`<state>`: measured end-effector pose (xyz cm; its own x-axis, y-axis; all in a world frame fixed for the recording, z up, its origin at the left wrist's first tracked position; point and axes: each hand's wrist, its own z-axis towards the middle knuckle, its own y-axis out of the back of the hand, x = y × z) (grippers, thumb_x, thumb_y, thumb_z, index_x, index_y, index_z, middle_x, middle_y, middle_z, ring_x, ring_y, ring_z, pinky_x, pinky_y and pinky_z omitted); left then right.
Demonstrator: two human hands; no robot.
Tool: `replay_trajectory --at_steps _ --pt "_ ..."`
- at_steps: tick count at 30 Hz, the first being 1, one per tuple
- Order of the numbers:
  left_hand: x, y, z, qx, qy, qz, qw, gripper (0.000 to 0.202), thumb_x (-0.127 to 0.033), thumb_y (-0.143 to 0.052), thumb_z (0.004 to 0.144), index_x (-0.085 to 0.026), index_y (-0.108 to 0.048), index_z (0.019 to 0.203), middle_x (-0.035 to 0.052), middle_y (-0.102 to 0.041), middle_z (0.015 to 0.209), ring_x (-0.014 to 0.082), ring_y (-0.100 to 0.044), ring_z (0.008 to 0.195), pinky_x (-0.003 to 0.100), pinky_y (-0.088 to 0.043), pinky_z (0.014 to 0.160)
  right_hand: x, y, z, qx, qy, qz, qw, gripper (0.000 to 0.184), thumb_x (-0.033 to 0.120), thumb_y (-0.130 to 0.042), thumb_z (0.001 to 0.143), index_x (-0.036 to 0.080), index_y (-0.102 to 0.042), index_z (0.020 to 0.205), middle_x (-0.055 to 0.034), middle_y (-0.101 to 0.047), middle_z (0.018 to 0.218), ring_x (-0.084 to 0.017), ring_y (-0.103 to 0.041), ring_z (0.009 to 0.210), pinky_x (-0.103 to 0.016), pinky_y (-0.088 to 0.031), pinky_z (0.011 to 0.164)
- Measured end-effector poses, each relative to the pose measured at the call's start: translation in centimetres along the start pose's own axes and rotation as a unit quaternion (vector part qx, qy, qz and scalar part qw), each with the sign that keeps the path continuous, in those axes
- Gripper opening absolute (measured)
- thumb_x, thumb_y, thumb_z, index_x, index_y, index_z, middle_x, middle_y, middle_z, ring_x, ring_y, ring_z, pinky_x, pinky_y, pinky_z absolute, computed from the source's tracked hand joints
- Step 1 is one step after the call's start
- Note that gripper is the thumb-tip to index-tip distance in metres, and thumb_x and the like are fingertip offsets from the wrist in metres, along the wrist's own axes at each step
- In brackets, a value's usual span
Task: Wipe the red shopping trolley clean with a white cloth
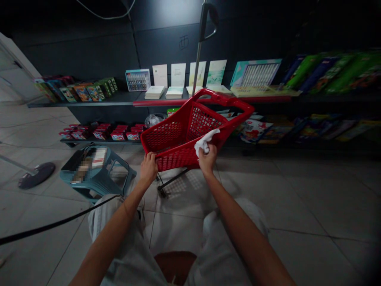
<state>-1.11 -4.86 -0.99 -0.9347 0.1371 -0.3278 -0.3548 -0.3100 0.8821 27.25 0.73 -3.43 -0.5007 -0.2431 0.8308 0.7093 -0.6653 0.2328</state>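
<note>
A red plastic shopping cart (175, 157) with perforated basket walls stands on the floor in front of me, its handle up at the right. My left hand (149, 167) grips the rim at the basket's left near corner. In my right hand (207, 158) is a crumpled white cloth (205, 142), pressed against the near wall toward the handle end. Part of the cloth sticks up past my fingers. Inside the basket I see no items.
Behind the cart, a dark shelf (107, 104) carries boxes, upright cards and bagged goods, with red packs (119, 133) lower down. At the left are a blue-grey plastic stool (102, 180) bearing items and a round stand base (37, 175). A thin metal pole (197, 59) rises behind the cart.
</note>
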Motion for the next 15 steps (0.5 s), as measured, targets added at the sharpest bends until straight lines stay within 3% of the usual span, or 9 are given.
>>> replay_trajectory --at_steps 3,7,9,12,15 --pt "0.3 0.1 0.3 -0.011 0.021 -0.004 1.000 0.036 -0.018 -0.043 0.100 -0.022 -0.060 0.132 0.0139 -0.057 0.151 0.0336 -0.050 0.145 0.057 -0.044 0.119 0.5 -0.3 -0.8 0.035 0.055 -0.003 0.998 0.037 0.034 -0.057 0.089 0.018 -0.064 0.121 -0.0164 -0.062 0.128 -0.027 -0.060 0.121 -0.042 -0.048 0.110" --pt "1.0 0.1 0.9 -0.027 0.062 0.012 0.998 0.051 -0.010 -0.042 0.094 -0.022 -0.058 0.141 0.0137 -0.049 0.162 0.0397 -0.025 0.161 0.075 -0.024 0.125 0.2 -0.5 -0.8 0.069 0.081 -0.021 0.994 0.037 0.032 -0.057 0.090 0.018 -0.064 0.123 -0.0167 -0.061 0.131 -0.027 -0.059 0.126 -0.043 -0.046 0.114" --pt "0.9 0.2 1.2 -0.036 0.056 0.007 0.998 0.057 -0.008 -0.043 0.092 -0.021 -0.054 0.146 0.0153 -0.044 0.166 0.0379 -0.019 0.164 0.073 -0.022 0.127 -0.1 -0.6 -0.6 0.080 0.080 -0.030 0.993 0.036 0.031 -0.057 0.089 0.018 -0.064 0.122 -0.0170 -0.062 0.130 -0.028 -0.059 0.125 -0.043 -0.046 0.114" --pt "0.2 0.4 1.4 -0.037 -0.007 -0.001 0.999 0.064 -0.011 -0.044 0.093 -0.020 -0.044 0.157 0.0161 -0.037 0.169 0.0330 -0.016 0.165 0.069 -0.019 0.130 -0.7 -0.5 0.2 0.076 0.061 -0.040 0.994 0.033 0.031 -0.058 0.087 0.017 -0.066 0.116 -0.0174 -0.064 0.126 -0.028 -0.062 0.120 -0.043 -0.048 0.111" --pt "-0.7 0.3 1.5 -0.016 -0.060 0.020 0.998 0.069 -0.021 -0.048 0.096 -0.022 -0.035 0.163 0.0155 -0.038 0.169 0.0328 -0.018 0.165 0.074 -0.005 0.129 -1.3 -0.2 1.4 0.045 0.028 -0.039 0.998 0.031 0.031 -0.061 0.082 0.018 -0.066 0.109 -0.0174 -0.067 0.122 -0.028 -0.063 0.115 -0.044 -0.050 0.108"
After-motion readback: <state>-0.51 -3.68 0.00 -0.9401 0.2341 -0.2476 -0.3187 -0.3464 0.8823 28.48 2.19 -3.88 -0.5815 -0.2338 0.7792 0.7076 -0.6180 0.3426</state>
